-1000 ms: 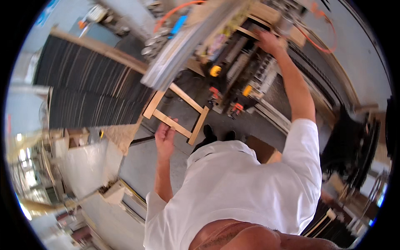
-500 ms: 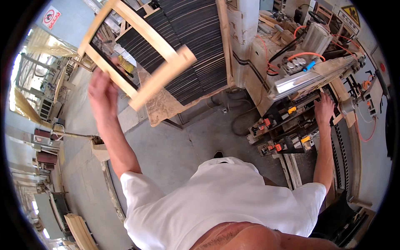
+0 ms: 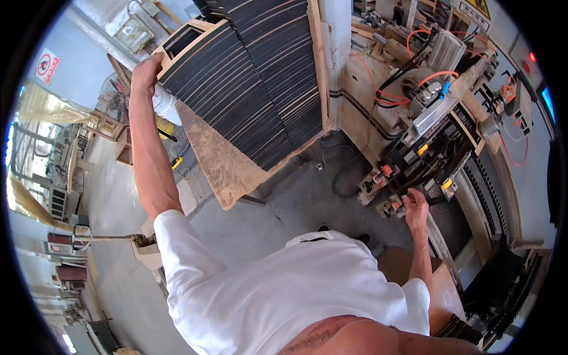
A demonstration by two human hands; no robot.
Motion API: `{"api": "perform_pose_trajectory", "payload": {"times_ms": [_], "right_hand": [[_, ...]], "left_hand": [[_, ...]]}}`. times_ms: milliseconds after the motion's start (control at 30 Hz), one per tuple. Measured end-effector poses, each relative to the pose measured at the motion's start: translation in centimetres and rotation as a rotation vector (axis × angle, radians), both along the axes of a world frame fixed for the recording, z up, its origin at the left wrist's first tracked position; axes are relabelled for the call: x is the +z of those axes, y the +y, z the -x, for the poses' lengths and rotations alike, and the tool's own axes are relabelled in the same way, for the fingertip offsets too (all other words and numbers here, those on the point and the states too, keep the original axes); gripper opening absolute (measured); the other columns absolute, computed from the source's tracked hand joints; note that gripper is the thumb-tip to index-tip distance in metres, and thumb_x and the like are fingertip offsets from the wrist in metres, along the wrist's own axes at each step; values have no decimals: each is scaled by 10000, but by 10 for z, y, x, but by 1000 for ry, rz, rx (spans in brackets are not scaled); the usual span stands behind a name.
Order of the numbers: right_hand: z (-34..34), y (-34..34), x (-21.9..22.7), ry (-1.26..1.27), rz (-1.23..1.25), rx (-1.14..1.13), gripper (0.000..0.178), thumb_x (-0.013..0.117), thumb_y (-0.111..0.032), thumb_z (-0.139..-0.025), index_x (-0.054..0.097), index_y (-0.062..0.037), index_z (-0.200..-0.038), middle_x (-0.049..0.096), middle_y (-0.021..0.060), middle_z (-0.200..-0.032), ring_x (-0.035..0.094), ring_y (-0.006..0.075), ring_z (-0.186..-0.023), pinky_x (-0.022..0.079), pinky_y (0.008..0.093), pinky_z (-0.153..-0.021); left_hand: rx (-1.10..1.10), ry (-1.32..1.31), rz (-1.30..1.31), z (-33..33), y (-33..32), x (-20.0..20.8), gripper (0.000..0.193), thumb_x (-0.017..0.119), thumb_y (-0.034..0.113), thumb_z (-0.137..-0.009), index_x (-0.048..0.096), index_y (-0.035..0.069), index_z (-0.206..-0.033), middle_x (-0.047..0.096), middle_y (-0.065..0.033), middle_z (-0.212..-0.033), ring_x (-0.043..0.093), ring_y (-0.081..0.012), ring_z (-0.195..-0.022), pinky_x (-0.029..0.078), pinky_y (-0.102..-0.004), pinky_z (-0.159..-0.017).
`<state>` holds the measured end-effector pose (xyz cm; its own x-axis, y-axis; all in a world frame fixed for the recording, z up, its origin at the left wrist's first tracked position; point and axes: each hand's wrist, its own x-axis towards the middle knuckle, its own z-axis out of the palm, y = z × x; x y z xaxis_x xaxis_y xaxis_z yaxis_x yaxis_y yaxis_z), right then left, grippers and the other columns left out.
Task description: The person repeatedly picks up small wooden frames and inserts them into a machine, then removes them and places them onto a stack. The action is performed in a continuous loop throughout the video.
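Observation:
At the far left corner of a tall stack of black-edged frames (image 3: 236,77), my left hand (image 3: 146,74) is closed on the edge of a pale wooden frame (image 3: 165,61). That frame now lies on top of the stack, and most of it is out of sight. My left arm is stretched out to reach it. On the right, my right hand (image 3: 416,206) hangs beside the machine's clamps (image 3: 388,207), fingers loosely bent and apart, with nothing visible in them. Whether it touches the clamp is unclear.
The stack rests on a worn board (image 3: 222,171) whose corner juts toward me. A machine (image 3: 435,112) with orange hoses and a metal cylinder stands at right, beside a white column (image 3: 335,53). A fan (image 3: 112,103) is at far left. Black cables lie on the floor.
My left hand has carried the wooden frame forward, from mid-air onto the stack. My right hand has left the machine's far side and come back toward me. The view has shifted.

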<state>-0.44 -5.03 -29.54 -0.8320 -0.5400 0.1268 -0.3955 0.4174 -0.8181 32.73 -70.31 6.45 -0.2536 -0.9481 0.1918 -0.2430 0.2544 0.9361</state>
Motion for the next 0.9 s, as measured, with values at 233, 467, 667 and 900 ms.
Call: {"api": "perform_pose_trajectory", "payload": {"times_ms": [233, 467, 667, 900], "right_hand": [[-29, 5, -33, -84, -41, -145, 224, 673, -80, -848, 642, 2, -1054, 658, 110, -885, 636, 169, -751, 509, 295, -690], [-44, -9, -47, -165, -70, -87, 234, 671, -96, -853, 647, 13, -1059, 685, 114, -901, 649, 173, -797, 511, 302, -739], [-54, 13, -44, -79, -99, 8, 279, 682, -120, -831, 641, -17, -1087, 675, 154, -954, 667, 262, -831, 525, 347, -742], [-48, 99, -25, -18, -127, -131, 293, 672, -125, -843, 622, -28, -1115, 635, 148, -1091, 662, 296, -951, 534, 390, -800]], "left_hand": [[59, 709, 41, 6, 68, -29, 547, 471, 431, -987, 553, -58, -1219, 604, -146, -1168, 566, -205, -1037, 422, -338, -918], [344, 182, 694, 45, 146, -71, 534, 383, 353, -1003, 491, -99, -1266, 563, -240, -1236, 537, -305, -1127, 376, -366, -1000], [326, -38, 818, 14, 114, -70, 641, 364, 420, -1002, 384, -127, -1336, 469, -311, -1332, 472, -367, -1206, 320, -406, -1056], [747, -756, 1100, -11, 86, -86, 310, 445, 233, -980, 581, -6, -1123, 608, -182, -1094, 593, -307, -986, 474, -417, -851]]}}
